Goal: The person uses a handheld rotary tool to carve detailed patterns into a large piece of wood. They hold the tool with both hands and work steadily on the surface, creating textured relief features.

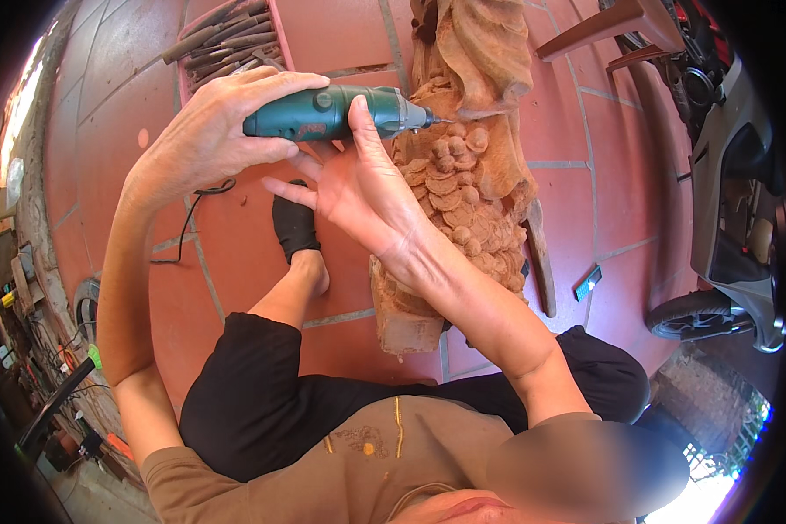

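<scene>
A green rotary tool (310,115) lies level over the near side of a brown wood carving (450,188). Its narrow nose and thin bit (437,120) point right, toward the carving; whether the tip touches the wood I cannot tell. My left hand (196,131) grips the tool's back end, fingers along the top and thumb below. From beneath, my right hand (358,188) cradles the front half, thumb up against the body and palm turned upward; some of its fingers are partly hidden. Clusters of rounded, coin-like and ball-like shapes cover the carving's middle, with flowing folds at its far end.
A pink tray (284,39) of chisel-like hand tools stands at the far left. A black cord (183,227) runs over red floor tiles. Right of the carving lie a wooden stick (540,258) and a small keypad phone (588,284). A motorbike (734,218) and red chair legs (616,31) stand further right.
</scene>
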The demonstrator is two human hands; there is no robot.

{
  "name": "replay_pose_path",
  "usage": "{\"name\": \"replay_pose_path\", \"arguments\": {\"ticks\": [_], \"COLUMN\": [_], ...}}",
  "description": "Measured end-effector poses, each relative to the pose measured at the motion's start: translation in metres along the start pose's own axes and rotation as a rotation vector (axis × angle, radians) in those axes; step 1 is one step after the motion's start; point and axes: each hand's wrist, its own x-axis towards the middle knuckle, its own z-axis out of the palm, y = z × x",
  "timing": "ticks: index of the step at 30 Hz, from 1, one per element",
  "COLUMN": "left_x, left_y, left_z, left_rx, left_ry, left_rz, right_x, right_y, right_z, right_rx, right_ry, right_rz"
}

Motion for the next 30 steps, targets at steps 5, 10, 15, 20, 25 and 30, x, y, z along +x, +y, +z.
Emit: {"name": "replay_pose_path", "arguments": {"ticks": [5,10,15,20,25,30], "left_x": [-0.004,-0.007,-0.009,-0.009,-0.006,-0.005], "left_y": [0.006,0.000,-0.003,-0.005,-0.001,0.001], "left_z": [-0.002,-0.003,-0.004,0.001,0.004,0.003], "left_rx": [-0.010,-0.028,0.026,0.013,-0.005,-0.062], "left_ry": [-0.105,-0.193,-0.202,-0.183,-0.137,-0.187], "left_rz": [-0.108,-0.132,-0.119,-0.092,-0.073,-0.129], "right_x": [-0.003,-0.005,-0.006,-0.007,-0.005,-0.004], "right_y": [0.005,0.011,0.012,0.011,0.007,0.008], "right_z": [0.000,-0.002,0.001,0.001,-0.001,-0.004], "right_rx": [-0.010,-0.001,-0.025,-0.068,-0.108,-0.080], "right_ry": [0.022,-0.002,0.027,0.040,0.065,0.064], "right_rz": [0.033,0.062,0.062,0.054,0.035,0.037]}}
